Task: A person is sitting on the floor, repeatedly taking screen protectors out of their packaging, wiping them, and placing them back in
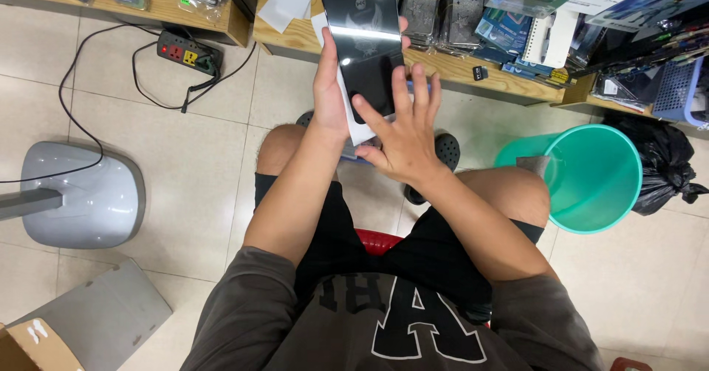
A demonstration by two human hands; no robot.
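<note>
My left hand (330,90) holds up a black glossy phone (364,39) by its left edge, with a flat white piece (357,129) behind it. The screen faces me and reflects light. My right hand (404,131) is spread flat, fingers apart, pressing on the lower right part of the screen. I sit on a red stool (378,241) with both knees apart, above a tiled floor.
A teal plastic bucket (600,194) stands by my right knee, a black bag (668,166) beside it. Wooden shelves (473,72) ahead hold packaged phone accessories. A power strip (188,53) with cables lies left, near a grey fan base (81,194). Cardboard (33,349) at lower left.
</note>
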